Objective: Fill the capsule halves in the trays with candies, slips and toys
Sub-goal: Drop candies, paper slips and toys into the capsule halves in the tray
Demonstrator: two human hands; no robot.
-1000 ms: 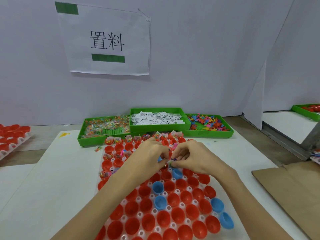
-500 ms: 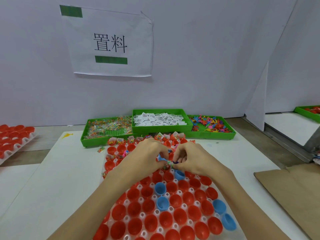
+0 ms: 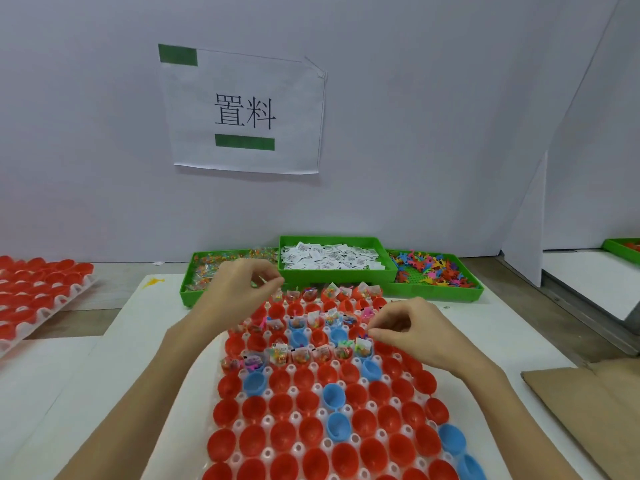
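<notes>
A white holder tray (image 3: 381, 434) carries many red capsule halves (image 3: 284, 434) and a few blue ones (image 3: 334, 396). Its far rows, down to the filled row (image 3: 301, 355), hold candy packets, slips and toys; the near rows are bare. My left hand (image 3: 239, 289) hovers over the near edge of the green candy tray (image 3: 187, 296), fingers curled, pinching something small and thin. My right hand (image 3: 408, 327) is low over the filled rows, thumb and forefinger pinched at a paper slip (image 3: 362, 342) standing in a blue half. Behind lie the slip tray (image 3: 337, 275) and the toy tray (image 3: 433, 293).
A second holder tray of red halves (image 3: 34, 289) sits at the left edge. A brown cardboard sheet (image 3: 588, 410) lies at the right. A paper sign (image 3: 246, 112) hangs on the back wall. A white partition (image 3: 523, 220) and another green tray (image 3: 623, 249) are at far right.
My hands were joined over the middle of the tray and have separated. The left hand moved up and left to the candy tray; the right moved right. The view tilted upward.
</notes>
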